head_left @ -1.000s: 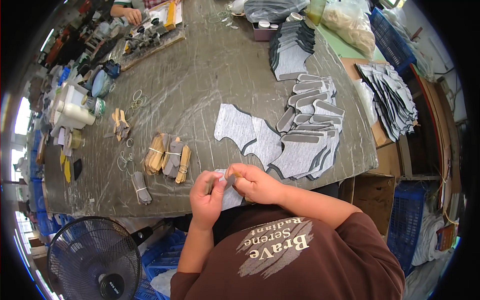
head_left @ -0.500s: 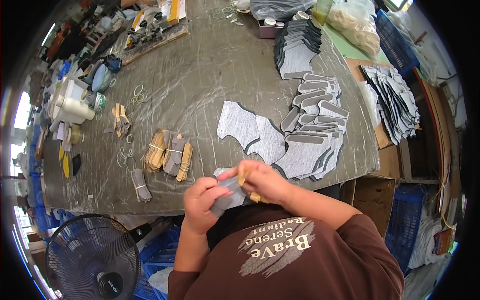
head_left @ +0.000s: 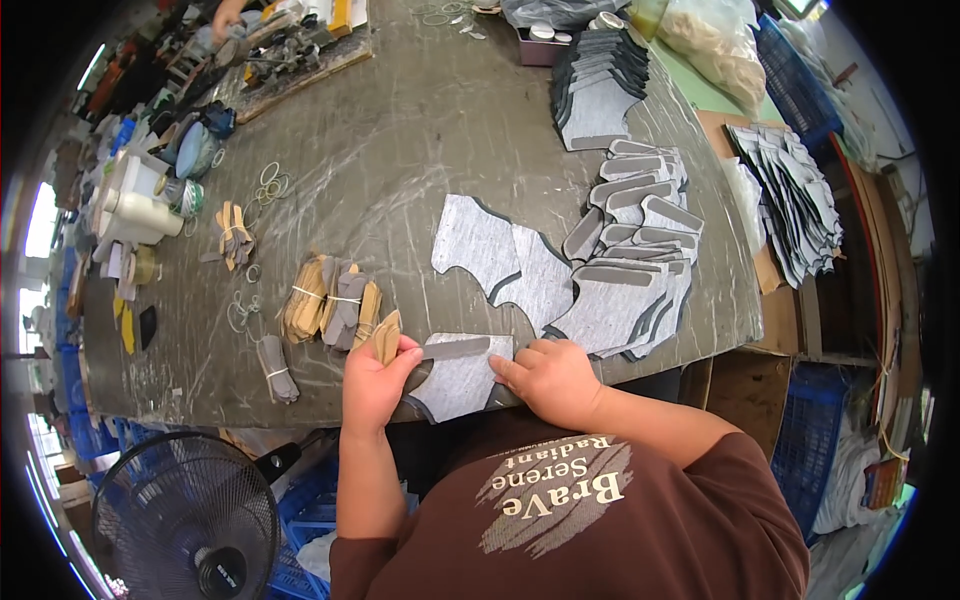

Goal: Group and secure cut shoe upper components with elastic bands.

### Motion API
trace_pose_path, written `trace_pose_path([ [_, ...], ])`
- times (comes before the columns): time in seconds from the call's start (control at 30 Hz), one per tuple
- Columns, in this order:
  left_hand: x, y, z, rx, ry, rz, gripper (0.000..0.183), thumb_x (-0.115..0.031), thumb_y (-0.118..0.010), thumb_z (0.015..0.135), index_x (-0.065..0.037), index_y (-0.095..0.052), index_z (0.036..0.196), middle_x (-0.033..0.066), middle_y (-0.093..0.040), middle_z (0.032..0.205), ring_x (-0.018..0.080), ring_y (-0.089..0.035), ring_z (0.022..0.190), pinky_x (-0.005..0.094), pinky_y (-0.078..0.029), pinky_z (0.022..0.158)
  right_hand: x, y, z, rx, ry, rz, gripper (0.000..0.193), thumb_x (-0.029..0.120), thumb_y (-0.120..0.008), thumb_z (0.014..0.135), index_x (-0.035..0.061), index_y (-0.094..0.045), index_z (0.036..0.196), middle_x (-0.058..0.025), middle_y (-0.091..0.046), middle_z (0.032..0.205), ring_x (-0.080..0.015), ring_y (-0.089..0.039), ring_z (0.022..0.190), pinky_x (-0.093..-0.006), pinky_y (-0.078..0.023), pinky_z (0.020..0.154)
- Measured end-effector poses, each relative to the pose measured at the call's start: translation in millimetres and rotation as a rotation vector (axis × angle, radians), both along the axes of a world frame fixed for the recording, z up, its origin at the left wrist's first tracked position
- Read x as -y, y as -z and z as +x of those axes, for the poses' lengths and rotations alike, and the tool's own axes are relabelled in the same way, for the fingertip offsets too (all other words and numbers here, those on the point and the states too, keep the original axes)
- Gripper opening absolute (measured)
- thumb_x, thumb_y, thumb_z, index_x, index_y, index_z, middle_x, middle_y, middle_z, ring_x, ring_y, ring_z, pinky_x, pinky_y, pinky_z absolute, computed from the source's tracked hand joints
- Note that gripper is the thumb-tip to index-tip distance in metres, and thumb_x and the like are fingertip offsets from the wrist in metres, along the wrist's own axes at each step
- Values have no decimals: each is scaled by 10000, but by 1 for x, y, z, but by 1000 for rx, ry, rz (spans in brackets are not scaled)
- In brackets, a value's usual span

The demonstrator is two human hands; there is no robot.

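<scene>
A light grey cut panel with a dark edge (head_left: 458, 392) lies at the table's near edge, and a dark grey strip (head_left: 457, 348) rests across its upper part. My left hand (head_left: 378, 388) is closed on a few tan strips (head_left: 387, 337) that stick up from its fingers, with its thumb by the strip's left end. My right hand (head_left: 552, 382) is curled at the panel's right side, its thumb pressed on the panel just past the strip's right end. What its other fingers touch is hidden.
Beyond my left hand lie banded bundles of tan and grey strips (head_left: 305, 300) and a grey bundle (head_left: 275, 368). Two overlapping panels (head_left: 475, 240) lie ahead, with stacked panels (head_left: 615, 300) to the right. A fan (head_left: 185, 515) stands at lower left. Another person's hand (head_left: 228, 15) shows far left.
My hands have moved apart and down to the panel, which shows much more. The grey strip now lies on it. The tan strips are now in my left hand; another person's hand has appeared.
</scene>
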State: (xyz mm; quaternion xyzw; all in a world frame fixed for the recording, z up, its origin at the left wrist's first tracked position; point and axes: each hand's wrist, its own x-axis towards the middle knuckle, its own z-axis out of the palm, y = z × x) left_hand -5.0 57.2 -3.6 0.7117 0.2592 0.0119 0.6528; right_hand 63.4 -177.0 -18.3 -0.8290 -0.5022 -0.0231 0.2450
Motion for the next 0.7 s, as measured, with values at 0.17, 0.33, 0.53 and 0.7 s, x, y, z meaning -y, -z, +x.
trace_pose_path([
  [0.17, 3, -6, 19, -78, 117, 14, 44, -18, -651, 765, -12, -611, 781, -29, -568, 707, 54, -498, 656, 212, -397, 605, 1, 3, -3, 54, 6, -21, 307, 162, -573, 705, 101, -668, 991, 19, -518, 650, -160, -563, 606, -314, -431, 496],
  [0.33, 4, -2, 23, -93, 174, 28, 48, -24, -652, 788, -3, -613, 805, -14, -584, 726, 60, -512, 665, 223, -414, 602, 1, 4, -3, 39, -1, -30, 305, 166, -578, 707, 102, -660, 993, 7, -517, 694, -155, -565, 596, -313, -431, 492],
  [0.53, 5, 0, 24, -73, 145, 14, 44, -20, -650, 791, 0, -611, 795, -10, -585, 720, 58, -510, 656, 225, -410, 590, 1, 1, -3, 44, 15, -59, 280, 179, -586, 717, 107, -646, 981, -8, -511, 774, -146, -560, 576, -306, -432, 492],
  [0.7, 7, 1, 23, -85, 135, 50, 42, -22, -649, 788, 0, -614, 782, -12, -587, 703, 57, -508, 635, 227, -406, 572, 0, 2, -3, 57, 22, -67, 267, 193, -590, 729, 108, -642, 976, -26, -538, 868, -139, -556, 570, -300, -434, 497],
])
